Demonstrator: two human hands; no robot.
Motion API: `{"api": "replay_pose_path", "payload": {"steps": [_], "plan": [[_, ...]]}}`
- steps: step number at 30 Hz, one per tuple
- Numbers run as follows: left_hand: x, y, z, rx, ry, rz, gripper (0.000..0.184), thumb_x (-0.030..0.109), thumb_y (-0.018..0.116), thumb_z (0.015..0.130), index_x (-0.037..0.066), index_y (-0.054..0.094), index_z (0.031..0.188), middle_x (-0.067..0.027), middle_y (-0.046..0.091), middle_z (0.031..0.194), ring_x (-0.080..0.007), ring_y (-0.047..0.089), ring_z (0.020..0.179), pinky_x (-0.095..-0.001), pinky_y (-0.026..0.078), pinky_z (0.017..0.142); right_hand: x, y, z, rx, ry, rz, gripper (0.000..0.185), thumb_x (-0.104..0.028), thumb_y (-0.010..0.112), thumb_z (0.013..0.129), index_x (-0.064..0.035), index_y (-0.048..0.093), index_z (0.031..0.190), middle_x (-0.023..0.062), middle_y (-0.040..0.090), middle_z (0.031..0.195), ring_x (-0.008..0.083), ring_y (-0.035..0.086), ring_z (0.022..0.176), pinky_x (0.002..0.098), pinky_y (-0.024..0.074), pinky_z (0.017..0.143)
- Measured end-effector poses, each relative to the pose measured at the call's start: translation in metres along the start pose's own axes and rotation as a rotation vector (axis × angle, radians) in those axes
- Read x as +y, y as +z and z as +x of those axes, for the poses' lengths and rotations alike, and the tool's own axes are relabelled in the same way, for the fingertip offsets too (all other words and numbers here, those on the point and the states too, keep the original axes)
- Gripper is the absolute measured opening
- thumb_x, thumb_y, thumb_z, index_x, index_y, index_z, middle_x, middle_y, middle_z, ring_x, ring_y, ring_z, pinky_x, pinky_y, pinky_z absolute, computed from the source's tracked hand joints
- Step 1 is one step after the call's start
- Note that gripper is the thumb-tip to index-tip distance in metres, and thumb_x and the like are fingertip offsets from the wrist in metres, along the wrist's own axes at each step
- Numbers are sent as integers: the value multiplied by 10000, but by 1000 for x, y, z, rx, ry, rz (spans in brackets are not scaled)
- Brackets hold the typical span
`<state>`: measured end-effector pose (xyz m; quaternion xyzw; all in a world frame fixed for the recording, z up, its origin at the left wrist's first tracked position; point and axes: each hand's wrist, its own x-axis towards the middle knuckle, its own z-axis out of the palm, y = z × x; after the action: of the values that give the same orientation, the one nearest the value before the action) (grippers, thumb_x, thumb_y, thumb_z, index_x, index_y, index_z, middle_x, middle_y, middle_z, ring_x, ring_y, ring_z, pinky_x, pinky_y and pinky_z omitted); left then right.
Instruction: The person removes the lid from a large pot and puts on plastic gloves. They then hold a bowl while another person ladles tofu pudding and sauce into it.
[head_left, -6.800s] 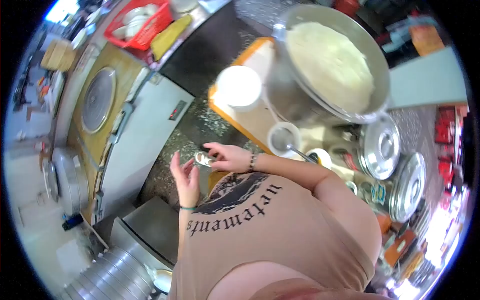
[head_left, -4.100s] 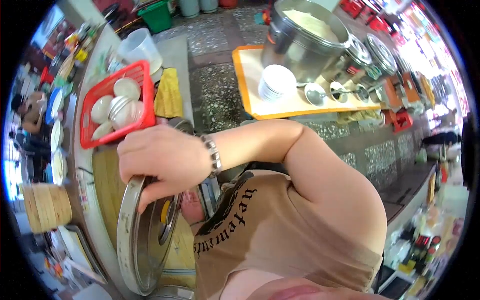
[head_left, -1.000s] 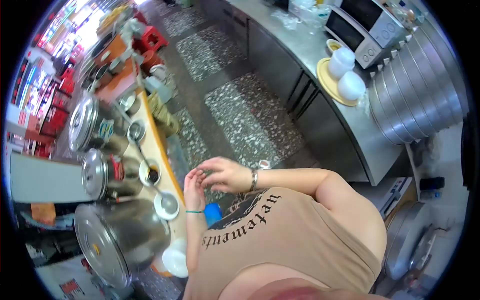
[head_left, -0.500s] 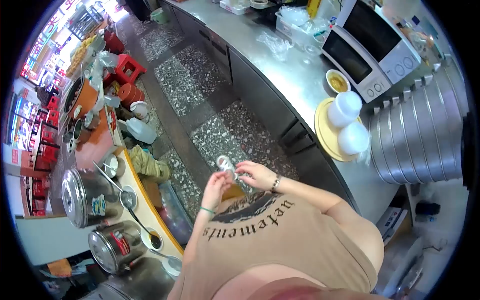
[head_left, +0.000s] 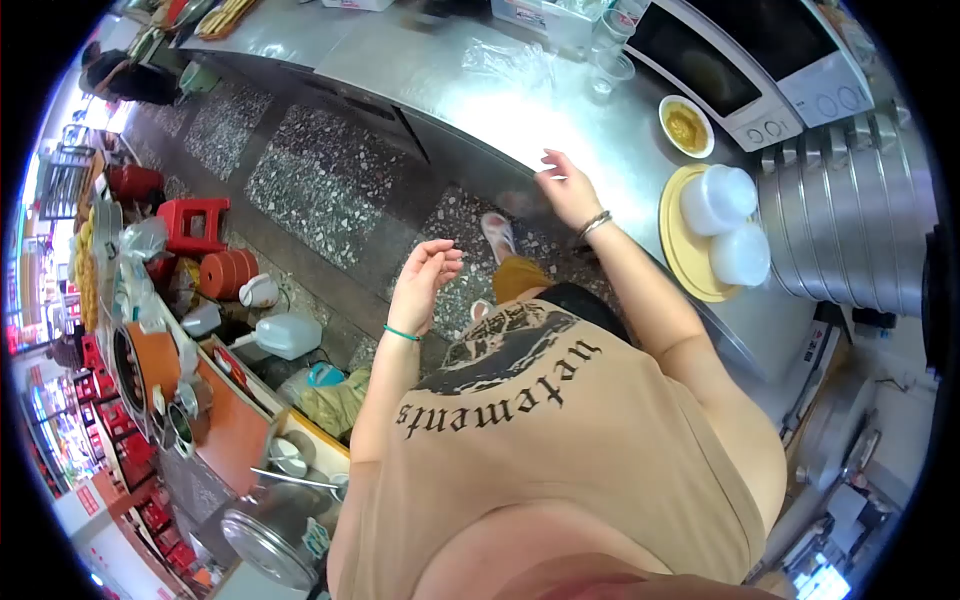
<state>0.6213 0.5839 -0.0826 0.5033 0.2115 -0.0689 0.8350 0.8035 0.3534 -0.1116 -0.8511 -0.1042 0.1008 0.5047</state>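
My left hand (head_left: pixel 426 284), with a green band on the wrist, hangs over the floor in front of my shirt. Its fingers are loosely bent, and nothing shows in them. My right hand (head_left: pixel 568 192), a bracelet on its wrist, is raised at the front edge of the steel counter (head_left: pixel 400 50). Its fingers are apart and hold nothing. On the counter beyond it lie a crumpled clear plastic bag (head_left: pixel 508 62) and clear plastic cups (head_left: pixel 610 72). To its right stands a white bowl of yellowish food (head_left: pixel 686 127).
White plastic tubs (head_left: pixel 718 199) stand on a round yellow board (head_left: pixel 672 235), near microwaves (head_left: pixel 695 70) and a large ribbed steel vessel (head_left: pixel 840 220). Left are a red stool (head_left: pixel 193 222), a plastic jug (head_left: pixel 288 335) and a lidded steel pot (head_left: pixel 268 548). Someone in dark clothes (head_left: pixel 130 75) is far back.
My hands, close together before, have moved apart; the right one rose toward the counter. My view has turned and shifted toward the counter, and my foot has stepped forward.
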Motion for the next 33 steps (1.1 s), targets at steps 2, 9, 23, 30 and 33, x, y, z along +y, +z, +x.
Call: {"api": "replay_pose_path", "payload": {"steps": [2,9,23,30,33], "plan": [[17,-4,29,-43,-1,-25,222,141,468,975,24,532,1153,-74,615,1047,-121,592,908,-250,474,818,56,-9,71,65,55,-58,386,-259,612,866,-51,571,1187,106,668,1027,218,636,945,317,497,816],[92,-43,81,287,51,-82,237,128,460,970,-3,517,1159,-117,607,1047,-161,588,932,-284,483,850,113,5,243,332,617,-304,649,-313,644,798,19,420,1309,202,555,1260,339,595,1074,376,474,926],[151,-85,194,210,23,-27,254,149,441,976,15,501,1184,-102,599,1088,-175,582,962,-304,478,868,25,-23,316,549,-154,293,166,-67,590,856,-71,438,789,53,572,810,154,581,725,294,487,681],[198,-61,229,-115,140,-60,480,340,459,981,14,404,1328,-165,527,1279,-243,518,1175,-379,410,994,-152,53,270,-296,-222,1188,151,-4,529,900,-110,422,902,229,620,1086,227,658,848,311,543,721],[213,-53,231,-224,206,-351,494,325,460,982,7,371,1349,-160,530,1271,-230,518,1167,-377,412,979,-167,82,255,-545,-113,1200,153,-44,549,906,-90,464,1024,220,632,1081,214,662,845,301,545,721]]}}
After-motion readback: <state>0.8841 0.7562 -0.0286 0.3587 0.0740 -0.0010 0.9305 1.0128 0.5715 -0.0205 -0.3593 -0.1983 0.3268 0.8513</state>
